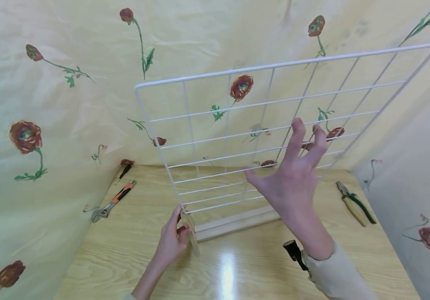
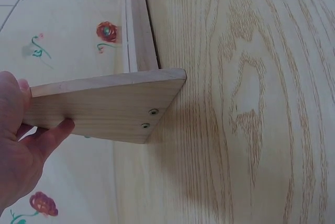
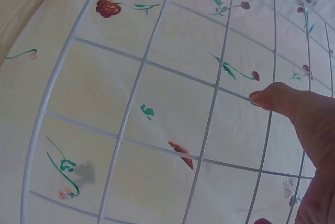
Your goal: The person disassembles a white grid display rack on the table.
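Observation:
A white wire grid panel [image 1: 274, 100] stands tilted over the wooden table, its lower edge above a pale wooden rail [image 1: 237, 223]. Near the panel's lower left corner, my left hand [image 1: 171, 237] holds a wooden end board [image 2: 104, 101] between thumb and fingers. Two screw heads [image 2: 149, 119] show on this board, and the rail joins its inner side. My right hand [image 1: 293, 179] spreads across the panel with bent fingers and grips its wires. In the right wrist view, the thumb [image 3: 277, 100] presses on a wire; most other fingers are out of that view.
On the table's left lies an adjustable wrench [image 1: 113, 202] with orange and black handles, with a small screwdriver [image 1: 124, 173] behind it. Pliers [image 1: 355, 204] lie at the right. Flower-patterned sheeting [image 1: 68, 104] rises behind and beside the table.

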Action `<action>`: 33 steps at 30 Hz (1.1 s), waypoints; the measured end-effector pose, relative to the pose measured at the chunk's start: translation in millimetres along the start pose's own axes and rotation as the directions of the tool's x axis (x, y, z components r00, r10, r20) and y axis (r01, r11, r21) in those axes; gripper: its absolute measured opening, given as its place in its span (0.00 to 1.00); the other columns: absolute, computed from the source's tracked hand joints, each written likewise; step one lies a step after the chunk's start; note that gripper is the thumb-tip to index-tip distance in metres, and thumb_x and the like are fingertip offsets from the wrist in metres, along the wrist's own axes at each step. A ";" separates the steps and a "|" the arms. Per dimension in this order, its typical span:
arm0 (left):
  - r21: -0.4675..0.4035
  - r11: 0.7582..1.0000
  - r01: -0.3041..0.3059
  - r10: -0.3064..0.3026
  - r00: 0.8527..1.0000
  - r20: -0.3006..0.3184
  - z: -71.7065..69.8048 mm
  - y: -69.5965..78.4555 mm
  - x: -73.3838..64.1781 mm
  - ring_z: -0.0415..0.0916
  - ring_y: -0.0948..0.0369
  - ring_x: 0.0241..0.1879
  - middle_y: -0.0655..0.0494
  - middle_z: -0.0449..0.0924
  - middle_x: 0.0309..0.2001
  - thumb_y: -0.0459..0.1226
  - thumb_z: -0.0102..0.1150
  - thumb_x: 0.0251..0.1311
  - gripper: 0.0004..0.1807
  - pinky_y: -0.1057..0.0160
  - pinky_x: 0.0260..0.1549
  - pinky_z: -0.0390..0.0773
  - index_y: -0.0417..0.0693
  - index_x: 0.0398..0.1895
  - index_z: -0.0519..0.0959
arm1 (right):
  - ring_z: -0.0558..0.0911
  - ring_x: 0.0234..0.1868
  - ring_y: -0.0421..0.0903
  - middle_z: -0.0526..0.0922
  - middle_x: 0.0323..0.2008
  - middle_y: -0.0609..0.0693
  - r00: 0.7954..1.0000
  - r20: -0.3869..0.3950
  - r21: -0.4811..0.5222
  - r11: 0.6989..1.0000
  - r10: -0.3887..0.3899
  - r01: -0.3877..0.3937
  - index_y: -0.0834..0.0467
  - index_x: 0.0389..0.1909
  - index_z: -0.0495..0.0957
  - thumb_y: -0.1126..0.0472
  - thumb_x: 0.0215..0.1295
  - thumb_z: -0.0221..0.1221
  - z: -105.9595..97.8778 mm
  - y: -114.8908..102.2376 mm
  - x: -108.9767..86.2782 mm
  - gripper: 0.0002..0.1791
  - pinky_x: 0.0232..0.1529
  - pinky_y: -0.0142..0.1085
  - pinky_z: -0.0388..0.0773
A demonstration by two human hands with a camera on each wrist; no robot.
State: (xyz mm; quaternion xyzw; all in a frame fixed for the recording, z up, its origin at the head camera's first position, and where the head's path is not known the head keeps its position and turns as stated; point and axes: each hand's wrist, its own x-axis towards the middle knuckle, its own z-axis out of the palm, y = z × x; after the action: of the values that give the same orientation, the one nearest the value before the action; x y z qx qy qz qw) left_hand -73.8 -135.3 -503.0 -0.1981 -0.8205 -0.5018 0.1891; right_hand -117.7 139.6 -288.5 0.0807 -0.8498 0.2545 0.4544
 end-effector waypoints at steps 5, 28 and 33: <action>-0.011 1.000 -0.005 0.005 1.000 0.011 -1.3 1.5 2.7 0.77 0.36 0.51 0.34 0.75 0.49 0.15 0.66 0.48 0.39 0.61 0.38 0.84 0.38 0.66 0.64 | 0.73 0.39 0.65 0.48 0.69 0.68 0.999 0.006 0.003 0.999 0.032 -0.032 0.52 0.75 0.45 0.54 0.34 0.82 -11.2 7.6 -5.8 0.70 0.11 0.41 0.60; 0.003 0.997 -0.072 0.072 0.997 0.014 -1.6 0.2 -1.6 0.79 0.35 0.47 0.35 0.74 0.49 0.19 0.65 0.52 0.38 0.60 0.37 0.85 0.34 0.67 0.61 | 0.74 0.48 0.72 0.53 0.63 0.76 0.997 0.014 -0.013 0.997 0.073 -0.073 0.66 0.70 0.52 0.33 0.40 0.65 -20.5 89.5 -93.6 0.62 0.17 0.61 0.74; 0.002 0.999 -0.046 0.046 0.999 0.003 -0.9 2.1 -3.7 0.78 0.36 0.50 0.35 0.74 0.50 0.14 0.64 0.50 0.40 0.58 0.39 0.84 0.35 0.67 0.61 | 0.73 0.48 0.73 0.52 0.64 0.76 0.994 0.021 -0.025 0.994 0.106 -0.105 0.66 0.71 0.52 0.36 0.35 0.67 -20.5 97.2 -103.5 0.64 0.09 0.52 0.68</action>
State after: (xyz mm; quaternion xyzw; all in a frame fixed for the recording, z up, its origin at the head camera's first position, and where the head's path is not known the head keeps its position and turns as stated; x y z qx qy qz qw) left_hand -69.5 -135.7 -502.9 -0.2177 -0.8166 -0.4960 0.1995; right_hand -79.1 223.6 -398.2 0.0332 -0.8608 0.2672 0.4318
